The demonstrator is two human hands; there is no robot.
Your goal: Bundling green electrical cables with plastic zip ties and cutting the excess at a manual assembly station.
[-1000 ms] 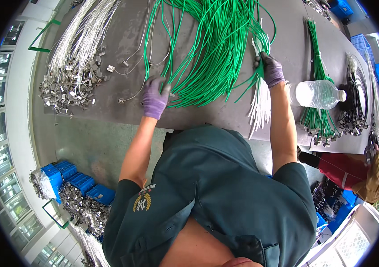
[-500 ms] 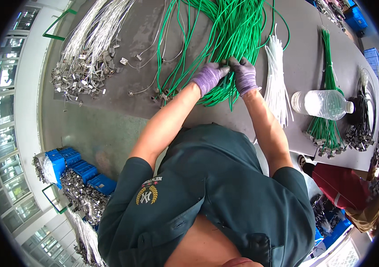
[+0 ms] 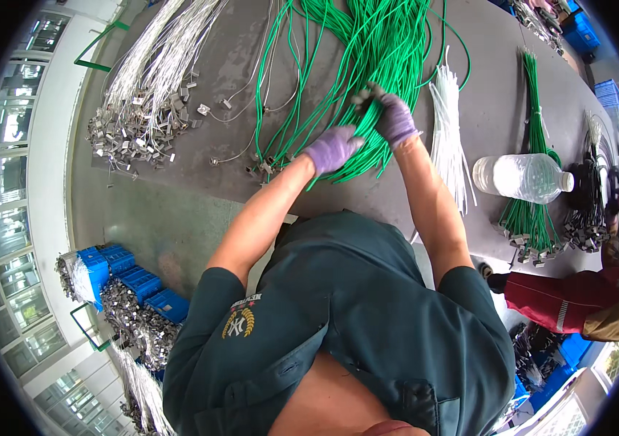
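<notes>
Cables (image 3: 393, 54), green and loosely bunched: gloved right hand (image 3: 394, 118) curls its fingers round a clump; left hand (image 3: 333, 150) touches lower down, its grip impossible to tell.

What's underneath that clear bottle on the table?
A green bundle of wires runs under the bottle: its narrow part shows beyond it, its spread ends with small grey pieces on the near side. The bottle covers the stretch between, so anything else there cannot be made out.

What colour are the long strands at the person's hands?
The long strands are bright green, seen best in the head view.
</notes>
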